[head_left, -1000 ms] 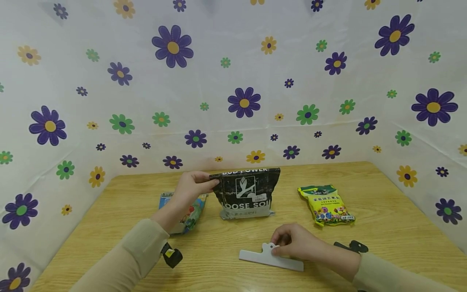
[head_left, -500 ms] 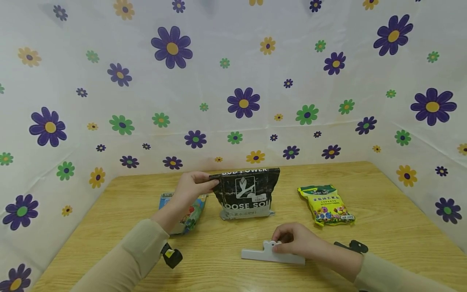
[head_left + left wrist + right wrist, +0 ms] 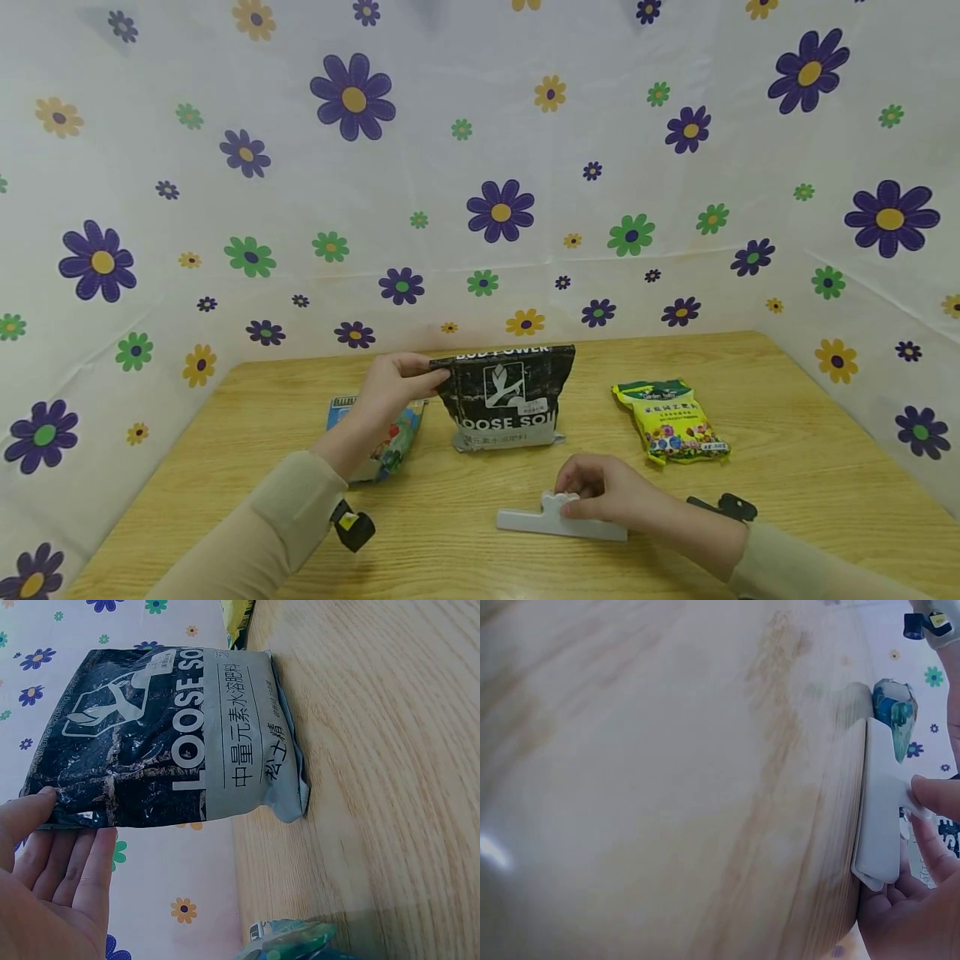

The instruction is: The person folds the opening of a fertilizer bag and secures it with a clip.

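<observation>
A black and grey soil bag (image 3: 506,396) printed LOOSE SOIL stands upright mid-table. My left hand (image 3: 390,387) pinches its upper left corner; in the left wrist view the thumb lies on the front of the bag (image 3: 157,742) and the fingers behind it. Nearer to me, my right hand (image 3: 611,492) pinches the handle of a long white clip (image 3: 525,522) between thumb and fingers. The right wrist view shows the clip (image 3: 881,817) upright at the tabletop, its long edges almost together. Whether it still touches the table is hard to tell.
A blue and green packet (image 3: 393,450) stands partly behind my left forearm. To the right lies a yellow and green packet (image 3: 675,422). The wooden table (image 3: 442,533) has a flower-patterned sheet (image 3: 420,167) around its back and sides.
My right hand has raised and turned the white clip slightly, so it now stands more upright and a little farther right. My left hand and the soil bag have stayed in place.
</observation>
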### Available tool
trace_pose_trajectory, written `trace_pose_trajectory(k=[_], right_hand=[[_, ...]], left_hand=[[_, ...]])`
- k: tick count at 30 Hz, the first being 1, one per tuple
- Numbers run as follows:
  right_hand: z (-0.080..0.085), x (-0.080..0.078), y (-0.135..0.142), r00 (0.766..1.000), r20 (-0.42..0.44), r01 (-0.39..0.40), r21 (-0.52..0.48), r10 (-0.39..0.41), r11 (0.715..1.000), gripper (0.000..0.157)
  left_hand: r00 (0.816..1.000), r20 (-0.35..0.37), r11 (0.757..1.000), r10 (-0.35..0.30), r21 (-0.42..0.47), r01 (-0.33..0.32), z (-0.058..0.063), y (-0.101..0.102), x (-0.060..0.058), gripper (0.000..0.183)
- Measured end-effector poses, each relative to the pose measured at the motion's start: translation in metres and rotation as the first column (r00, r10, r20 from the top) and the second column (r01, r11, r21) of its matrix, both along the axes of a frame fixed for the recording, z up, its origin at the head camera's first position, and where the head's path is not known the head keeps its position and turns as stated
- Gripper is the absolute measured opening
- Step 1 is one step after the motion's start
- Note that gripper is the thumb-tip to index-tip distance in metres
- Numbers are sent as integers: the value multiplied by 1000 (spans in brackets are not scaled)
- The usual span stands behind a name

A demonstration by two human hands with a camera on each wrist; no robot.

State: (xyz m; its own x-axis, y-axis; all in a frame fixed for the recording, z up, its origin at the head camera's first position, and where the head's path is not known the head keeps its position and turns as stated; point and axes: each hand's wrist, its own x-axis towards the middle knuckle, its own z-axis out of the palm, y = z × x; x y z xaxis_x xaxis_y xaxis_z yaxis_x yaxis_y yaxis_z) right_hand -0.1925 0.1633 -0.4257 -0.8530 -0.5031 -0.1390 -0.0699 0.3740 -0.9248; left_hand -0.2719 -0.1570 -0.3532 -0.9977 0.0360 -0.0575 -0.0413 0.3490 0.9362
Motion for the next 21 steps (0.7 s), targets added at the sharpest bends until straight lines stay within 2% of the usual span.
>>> trace_pose_trajectory(k=[5,8,14,21], right_hand=[[1,-1,0,999,35,30,-13,-30,999,45],[0,-1,0,997,54,52,1,-52,999,50],[0,-4,0,993,84,75,64,-81,995,46],[1,-2,-1,992,85,84,70,-90,994,37]], left_hand=[[1000,-2,1000,0,-3,0,0,0,0,32],[1000,-4,1000,-1,-8,1,1,0,1,33],[1000,1,1000,-2,-3,2,1,1,2,35],[1000,7,1000,-2,-8,2,1,0,2,37]])
